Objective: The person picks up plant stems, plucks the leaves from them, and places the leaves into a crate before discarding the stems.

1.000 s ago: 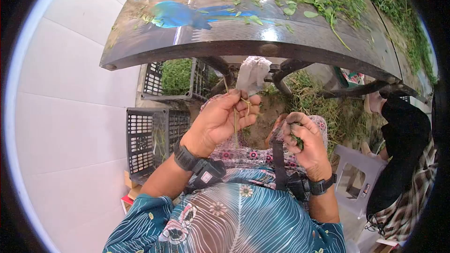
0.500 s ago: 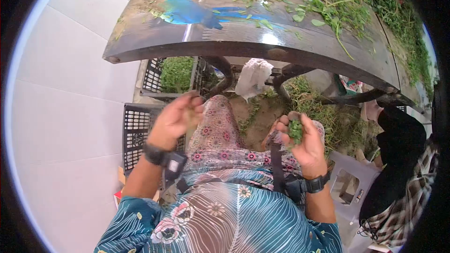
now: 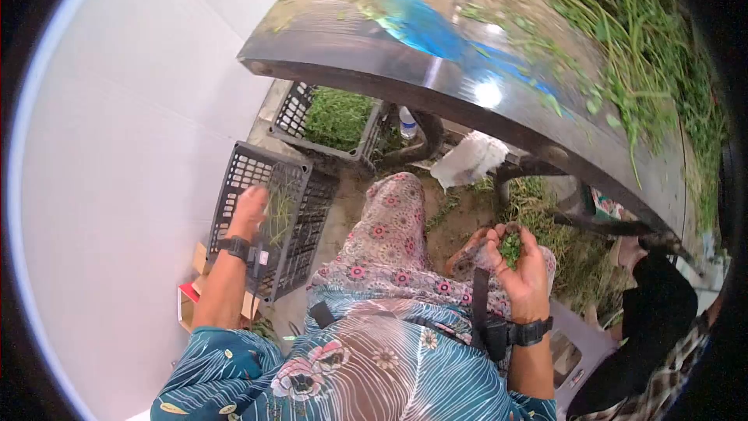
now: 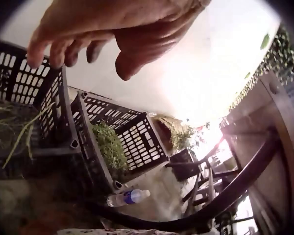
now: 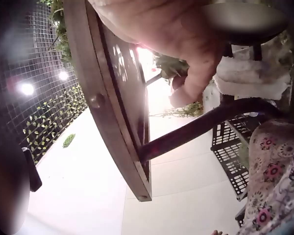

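Note:
My left hand (image 3: pixel 251 209) is over the near black plastic crate (image 3: pixel 310 222), where a few thin green stems (image 3: pixel 282 210) lie. In the left wrist view that left hand (image 4: pixel 122 27) has its fingers hanging down loosely, with nothing between them. A long stem (image 4: pixel 25 134) leans across the crate below. Above my lap, the right hand (image 3: pixel 526 274) is cupped palm up, its curled fingers holding a small bunch of green leaves (image 3: pixel 510 248). Part of this leafy bunch (image 5: pixel 170 65) shows beside the thumb in the right wrist view.
A second crate (image 3: pixel 323 150) holds cut greens (image 3: pixel 339 117). The dark table (image 3: pixel 351 39) ahead carries a heap of leafy stems (image 3: pixel 647 39). Beneath it are a curved table leg (image 3: pixel 421 144), a water bottle (image 3: pixel 407 123) and a white bag (image 3: pixel 471 157). Another person's leg (image 3: pixel 654 296) is at right.
My left hand has moved left from over my lap to the near crate, and the stem it pinched is gone from its fingers. The right hand keeps the leaves. The view has turned left.

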`<state>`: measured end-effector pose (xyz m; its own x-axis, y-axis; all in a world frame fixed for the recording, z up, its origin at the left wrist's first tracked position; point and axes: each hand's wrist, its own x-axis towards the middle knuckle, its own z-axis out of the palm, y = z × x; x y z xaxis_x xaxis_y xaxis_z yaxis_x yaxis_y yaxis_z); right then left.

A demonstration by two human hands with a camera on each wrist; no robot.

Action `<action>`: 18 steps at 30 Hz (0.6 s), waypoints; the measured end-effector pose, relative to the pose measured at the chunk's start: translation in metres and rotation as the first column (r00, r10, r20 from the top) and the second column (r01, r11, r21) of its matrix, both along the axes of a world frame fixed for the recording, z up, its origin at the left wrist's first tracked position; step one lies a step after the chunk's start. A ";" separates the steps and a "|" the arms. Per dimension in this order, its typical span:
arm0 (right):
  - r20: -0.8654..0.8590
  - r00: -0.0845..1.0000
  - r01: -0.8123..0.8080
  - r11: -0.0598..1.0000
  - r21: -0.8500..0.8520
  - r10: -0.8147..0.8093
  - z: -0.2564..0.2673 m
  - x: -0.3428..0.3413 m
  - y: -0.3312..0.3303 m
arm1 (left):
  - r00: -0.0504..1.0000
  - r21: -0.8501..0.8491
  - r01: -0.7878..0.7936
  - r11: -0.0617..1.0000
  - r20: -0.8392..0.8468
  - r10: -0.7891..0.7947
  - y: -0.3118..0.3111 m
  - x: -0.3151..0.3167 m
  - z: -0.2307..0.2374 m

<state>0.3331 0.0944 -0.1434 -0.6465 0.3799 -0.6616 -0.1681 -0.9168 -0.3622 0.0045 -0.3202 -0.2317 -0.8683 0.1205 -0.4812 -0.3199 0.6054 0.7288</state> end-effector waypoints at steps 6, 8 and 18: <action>0.102 0.985 -0.146 0.988 0.057 0.140 -0.028 -0.033 0.001 | 0.900 0.342 -0.132 0.930 0.435 -0.033 0.047 0.054 -0.018; 0.045 0.981 -0.194 0.978 0.083 0.191 -0.031 -0.061 -0.003 | 0.888 0.350 -0.131 0.928 0.458 -0.047 0.058 0.069 -0.016; -0.274 0.707 -0.580 0.756 0.304 0.652 0.011 -0.171 -0.020 | 0.897 0.338 0.184 0.923 0.325 -0.298 0.105 0.084 0.025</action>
